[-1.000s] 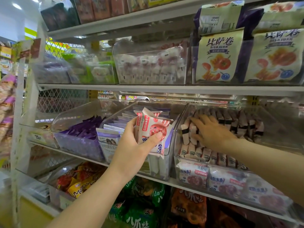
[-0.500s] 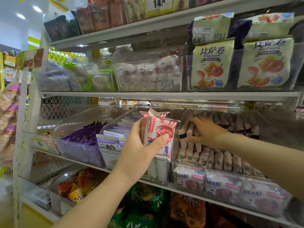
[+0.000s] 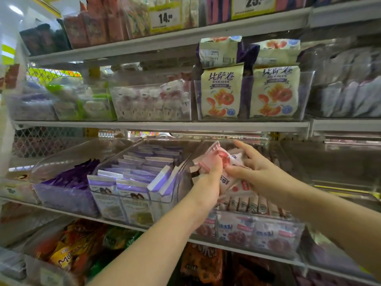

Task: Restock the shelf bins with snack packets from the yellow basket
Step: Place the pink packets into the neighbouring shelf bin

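Left hand: the left hand (image 3: 207,182) grips a bundle of red-and-white snack packets (image 3: 217,159), its fingers curled round them from the left.
Right hand: the right hand (image 3: 255,172) pinches the same bundle, thumb in front and fingers behind, forefinger pointing up.
Where the packets are: held over the open top of the clear bin (image 3: 268,234) on the middle shelf (image 3: 61,211), just above the rows of like packets standing in it.
Hard to make out: the bundle is motion-blurred and half covered by both hands, so its count cannot be told. The bin's back rows are hidden behind the hands.
Cut off: both forearms run out of view at the bottom and right edges. One of the price tags (image 3: 253,3) loses its top.
Counts: two hands, two price tags, and three stocked bins on this shelf. The other two hold lilac packets (image 3: 134,168) and purple packets (image 3: 68,178). Two cream bags (image 3: 221,91) face front on the shelf above.
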`<control>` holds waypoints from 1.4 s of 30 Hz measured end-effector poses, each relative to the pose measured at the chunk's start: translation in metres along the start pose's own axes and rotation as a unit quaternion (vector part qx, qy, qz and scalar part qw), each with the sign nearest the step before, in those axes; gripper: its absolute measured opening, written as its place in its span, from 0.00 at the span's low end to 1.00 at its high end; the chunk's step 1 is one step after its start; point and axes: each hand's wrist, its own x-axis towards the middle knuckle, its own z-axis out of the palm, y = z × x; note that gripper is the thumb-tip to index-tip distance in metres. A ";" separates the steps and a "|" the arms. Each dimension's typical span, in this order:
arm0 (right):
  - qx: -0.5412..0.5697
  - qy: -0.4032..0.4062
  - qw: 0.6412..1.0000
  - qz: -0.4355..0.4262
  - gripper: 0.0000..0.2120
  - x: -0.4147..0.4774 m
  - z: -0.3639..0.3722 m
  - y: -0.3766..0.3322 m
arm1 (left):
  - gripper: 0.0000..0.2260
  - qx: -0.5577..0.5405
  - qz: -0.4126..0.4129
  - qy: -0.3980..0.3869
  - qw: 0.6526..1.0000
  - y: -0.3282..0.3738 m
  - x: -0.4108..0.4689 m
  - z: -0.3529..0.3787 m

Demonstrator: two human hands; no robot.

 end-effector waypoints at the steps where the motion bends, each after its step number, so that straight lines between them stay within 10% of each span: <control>1: -0.032 0.021 0.999 0.013 0.36 0.002 -0.008 0.001 | 0.35 0.028 -0.006 0.001 1.000 0.001 0.004 0.000; 5: -0.188 0.084 0.976 0.065 0.28 0.016 -0.038 -0.001 | 0.23 0.287 0.046 0.015 0.957 -0.002 0.021 -0.010; 12: -0.556 0.116 0.814 0.120 0.27 0.049 -0.019 0.025 | 0.21 0.625 0.188 0.072 0.754 -0.013 0.051 -0.014; 17: -0.572 0.037 0.819 0.031 0.39 0.061 -0.011 0.031 | 0.22 0.692 0.237 0.082 0.677 -0.022 0.066 -0.016; 22: -0.595 -0.134 0.791 0.047 0.48 0.055 -0.044 0.025 | 0.31 0.679 0.247 0.052 0.689 -0.028 0.075 -0.021; 30: -0.616 -0.073 0.782 0.068 0.26 0.077 -0.038 0.028 | 0.27 0.687 0.225 0.072 0.687 -0.025 0.104 -0.007; 42: -0.584 -0.089 0.801 0.101 0.23 0.083 -0.032 0.032 | 0.29 0.706 0.210 -0.005 0.676 -0.025 0.122 -0.019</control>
